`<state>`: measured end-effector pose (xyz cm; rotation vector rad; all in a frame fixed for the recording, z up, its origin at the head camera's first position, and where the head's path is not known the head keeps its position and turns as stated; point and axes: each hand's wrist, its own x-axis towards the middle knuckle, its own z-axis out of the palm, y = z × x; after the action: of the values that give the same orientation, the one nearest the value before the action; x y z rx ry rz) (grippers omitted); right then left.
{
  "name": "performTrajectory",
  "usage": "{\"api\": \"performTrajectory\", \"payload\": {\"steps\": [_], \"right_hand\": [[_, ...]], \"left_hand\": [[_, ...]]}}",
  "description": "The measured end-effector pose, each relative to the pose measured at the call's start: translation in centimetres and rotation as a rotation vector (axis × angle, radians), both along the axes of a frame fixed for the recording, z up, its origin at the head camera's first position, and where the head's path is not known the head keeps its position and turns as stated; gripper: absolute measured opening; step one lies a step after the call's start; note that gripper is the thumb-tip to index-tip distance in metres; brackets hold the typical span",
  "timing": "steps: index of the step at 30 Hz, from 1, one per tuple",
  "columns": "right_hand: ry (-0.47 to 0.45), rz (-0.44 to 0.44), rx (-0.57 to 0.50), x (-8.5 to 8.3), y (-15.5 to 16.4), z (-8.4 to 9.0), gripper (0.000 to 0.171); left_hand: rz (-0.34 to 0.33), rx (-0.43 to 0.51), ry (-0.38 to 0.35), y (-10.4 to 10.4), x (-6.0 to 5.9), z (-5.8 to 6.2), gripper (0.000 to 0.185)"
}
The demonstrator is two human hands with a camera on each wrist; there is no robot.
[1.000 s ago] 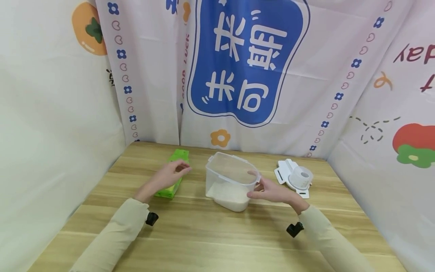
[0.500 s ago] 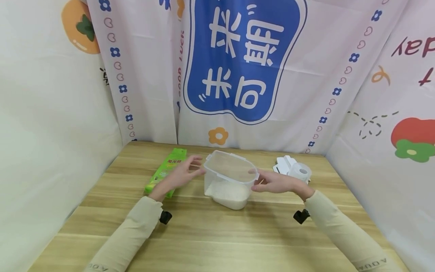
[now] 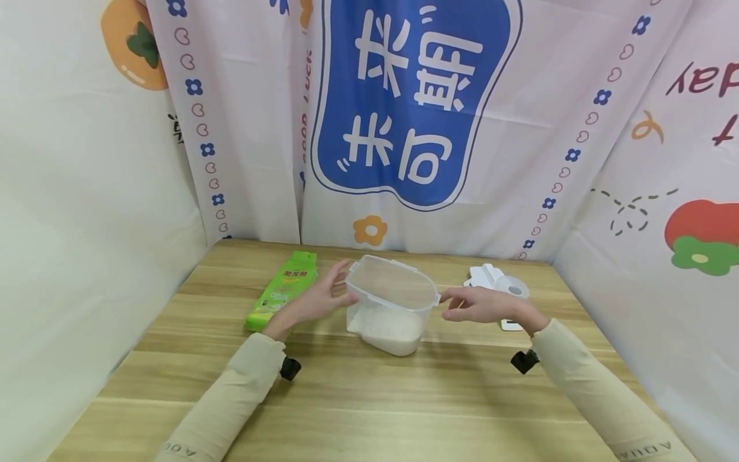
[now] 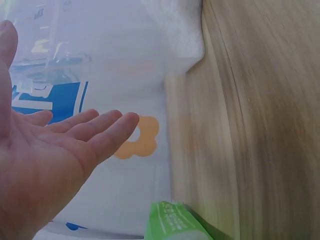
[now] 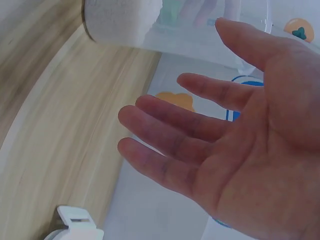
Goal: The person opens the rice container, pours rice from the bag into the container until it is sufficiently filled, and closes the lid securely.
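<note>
Clear glossy plastic container point(image 3: 391, 301) on matt wood-grain table point(image 3: 358, 398)

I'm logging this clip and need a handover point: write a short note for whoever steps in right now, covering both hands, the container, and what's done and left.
Left hand: open, at the left side of the clear container, holding nothing.
Right hand: open, just right of the container, apart from it.
Container: upright on the wooden table, lid off, white grains in the bottom.
Green packet lies to its left; white lid to its right.
Done: container open.
Left: likely grasping it with both hands.
</note>
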<state>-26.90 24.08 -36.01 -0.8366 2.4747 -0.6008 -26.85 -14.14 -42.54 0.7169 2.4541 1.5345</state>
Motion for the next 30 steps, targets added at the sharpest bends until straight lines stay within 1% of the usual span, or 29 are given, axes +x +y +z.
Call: {"api": "performTrajectory", "payload": {"steps": [3,6,12,14,16,21,25,28,30], "right_hand": [[0.042,-0.02,0.02,-0.4,0.7,-0.1,0.051],[0.076,-0.041,0.007,-0.9,1.3,-0.1,0.05],[0.145,-0.094,-0.039,-1.9,2.4,-0.3,0.046],[0.165,-0.116,-0.062,-2.1,2.8,-0.4,0.045],[0.192,-0.131,-0.088,-2.4,3.1,-0.5,0.045],[0.276,-0.192,-0.125,-2.8,3.9,-1.0,0.05],[0.325,-0.24,-0.143,-3.1,4.4,-1.3,0.05],[0.35,-0.26,-0.137,-3.3,4.8,-1.6,0.05],[0.36,-0.275,-0.121,-3.4,5.2,-1.8,0.051]], "left_hand": [[0.001,0.001,-0.02,0.2,0.0,0.0,0.098],[-0.009,0.015,-0.029,0.3,-0.1,0.0,0.101],[-0.055,0.058,-0.032,0.8,-0.2,-0.3,0.101],[-0.073,0.078,-0.019,1.0,-0.3,-0.4,0.099],[-0.075,0.085,-0.015,1.2,-0.3,-0.6,0.097],[-0.057,0.065,-0.016,1.8,-0.3,-0.9,0.095],[-0.077,0.092,-0.006,2.2,-0.4,-1.1,0.096],[-0.094,0.11,-0.024,2.3,-0.4,-1.4,0.096],[-0.1,0.105,-0.034,2.3,-0.4,-1.7,0.095]]}}
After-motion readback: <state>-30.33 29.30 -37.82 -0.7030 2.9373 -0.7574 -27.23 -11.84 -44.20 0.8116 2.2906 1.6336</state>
